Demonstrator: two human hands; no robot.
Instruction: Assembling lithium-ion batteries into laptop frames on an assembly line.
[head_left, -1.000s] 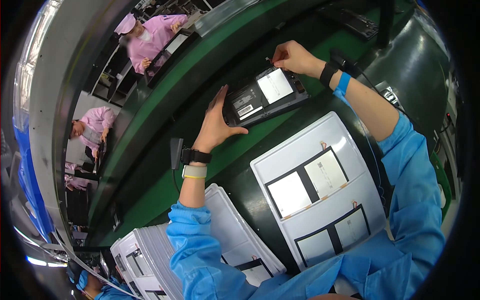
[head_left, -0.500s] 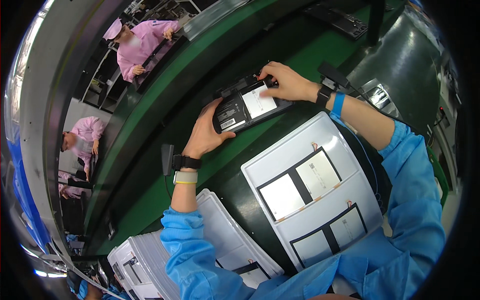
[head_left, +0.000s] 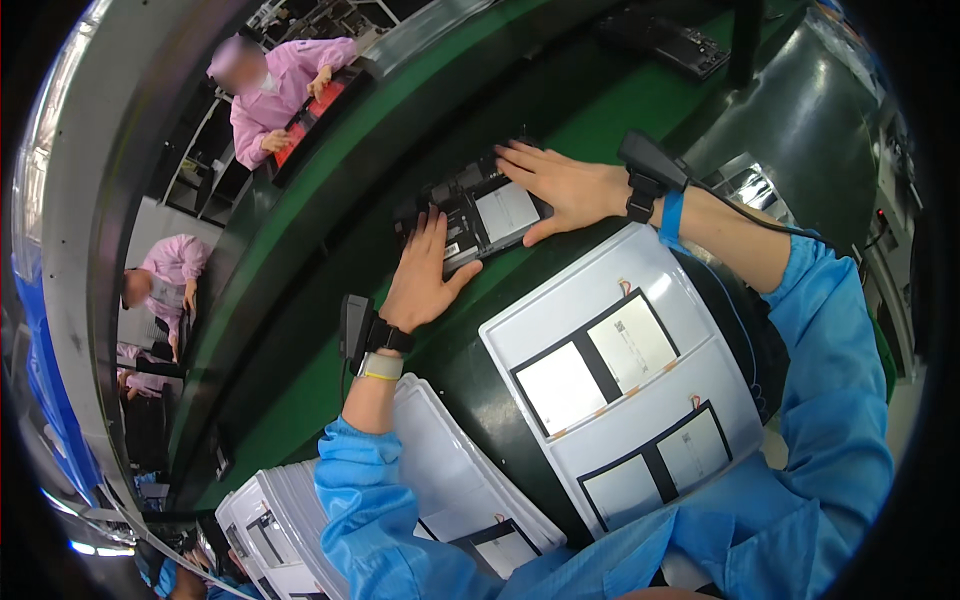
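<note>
A long green work surface (head_left: 570, 105) runs across the scene, with a white plastic tray (head_left: 530, 322) near the person, carrying two rows of pale flat pouch cells (head_left: 635, 342) edged in black. Left of it stands a stack of similar trays (head_left: 440, 425). Beyond the tray, an opened black electronic device (head_left: 462, 215) lies on the green surface between both hands. The right hand (head_left: 572, 190) rests spread over its right end, fingers apart; the left hand (head_left: 418, 285) touches the left end, fingers close together, thumb held out. Between them sits a silvery pouch battery (head_left: 506, 212), near a small white label (head_left: 452, 248).
</note>
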